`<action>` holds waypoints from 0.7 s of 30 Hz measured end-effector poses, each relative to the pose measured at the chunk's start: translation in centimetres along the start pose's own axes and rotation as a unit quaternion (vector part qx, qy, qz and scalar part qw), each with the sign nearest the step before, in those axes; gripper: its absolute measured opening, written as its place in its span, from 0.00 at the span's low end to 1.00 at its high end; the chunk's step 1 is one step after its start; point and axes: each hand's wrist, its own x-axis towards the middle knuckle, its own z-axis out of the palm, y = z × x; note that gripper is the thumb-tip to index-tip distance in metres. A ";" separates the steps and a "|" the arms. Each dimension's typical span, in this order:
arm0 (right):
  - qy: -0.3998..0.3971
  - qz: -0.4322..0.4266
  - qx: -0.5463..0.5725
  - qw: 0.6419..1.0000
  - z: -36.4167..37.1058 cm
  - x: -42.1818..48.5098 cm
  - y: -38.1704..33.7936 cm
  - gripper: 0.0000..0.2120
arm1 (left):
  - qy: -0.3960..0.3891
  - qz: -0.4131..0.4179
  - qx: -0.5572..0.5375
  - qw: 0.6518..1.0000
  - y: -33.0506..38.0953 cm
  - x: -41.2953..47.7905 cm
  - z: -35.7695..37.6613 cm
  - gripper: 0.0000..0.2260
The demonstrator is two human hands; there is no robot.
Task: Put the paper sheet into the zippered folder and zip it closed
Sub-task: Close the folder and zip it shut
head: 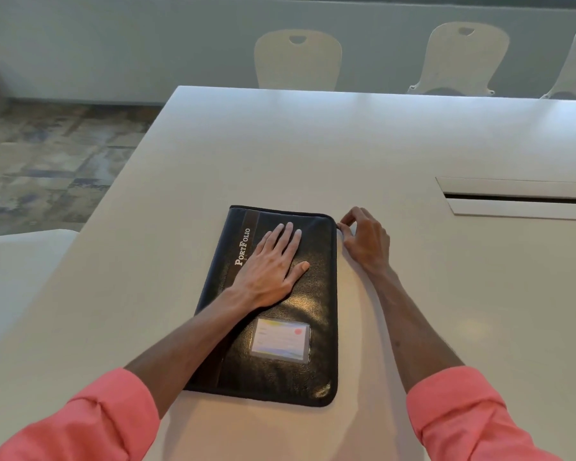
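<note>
A black leather zippered folder (313, 314) marked "PortFolio" lies closed and flat on the white table (413, 294), with a clear card pocket (281, 341) on its near half. My left hand (270, 264) rests flat on the cover, fingers spread, pressing its far half. My right hand (364, 239) sits at the folder's far right corner, thumb and forefinger pinched on the zipper pull (339, 225). No paper sheet shows anywhere.
A recessed cable slot (519, 196) with a lid cuts into the table at the right. Three pale chairs (298, 59) stand beyond the far edge. The table's left edge drops to patterned carpet (47, 161); a second white surface (14, 261) lies lower left.
</note>
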 end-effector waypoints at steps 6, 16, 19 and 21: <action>-0.055 -0.047 0.030 0.997 -1.1 1.8 -0.5 0.06 | -0.004 0.016 0.000 1.000 -0.1 -0.6 -0.1 0.37; -0.150 -0.169 -0.032 0.974 -1.9 4.8 -2.1 0.09 | 0.003 0.006 -0.038 0.999 -0.7 -0.7 0.0 0.37; -0.155 -0.157 -0.034 0.975 -1.8 4.6 -1.7 0.09 | 0.059 -0.027 -0.092 0.994 -0.9 0.1 -0.4 0.34; -0.158 -0.151 -0.031 0.975 -1.7 4.5 -1.4 0.07 | 0.098 -0.043 -0.087 0.990 -1.2 1.3 -1.0 0.33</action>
